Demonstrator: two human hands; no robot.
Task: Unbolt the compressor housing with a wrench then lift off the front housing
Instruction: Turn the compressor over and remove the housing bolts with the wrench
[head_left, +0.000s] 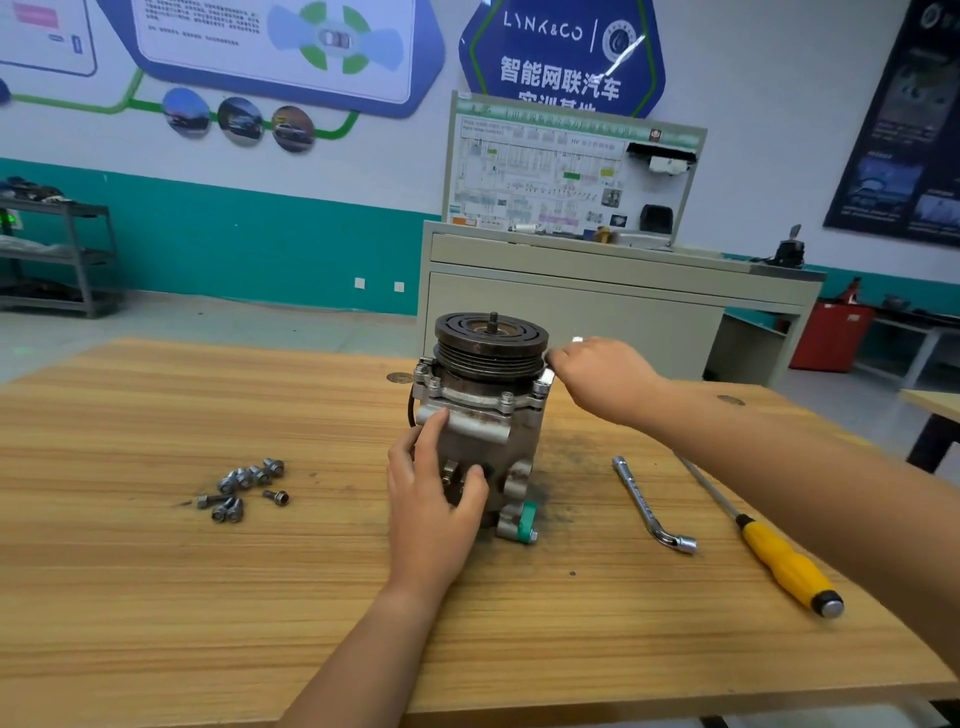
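Steel bolts (244, 486) are lying loose centre-left; compressor (483, 441) is being gripped by left hand (431, 514), seated flange bolt (540, 387) being reached by right hand (602, 379), pinch indiscernible; housing (467, 399) unlifted

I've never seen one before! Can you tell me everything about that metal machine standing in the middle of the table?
The compressor stands upright on the wooden table. Its body is grey cast metal with rusty stains. On top sits a dark, grooved pulley with a short shaft poking up. Bolts sit in the flange beneath it. A green piece sticks out at its foot. The left hand holds its body, and the right hand touches its upper right edge.
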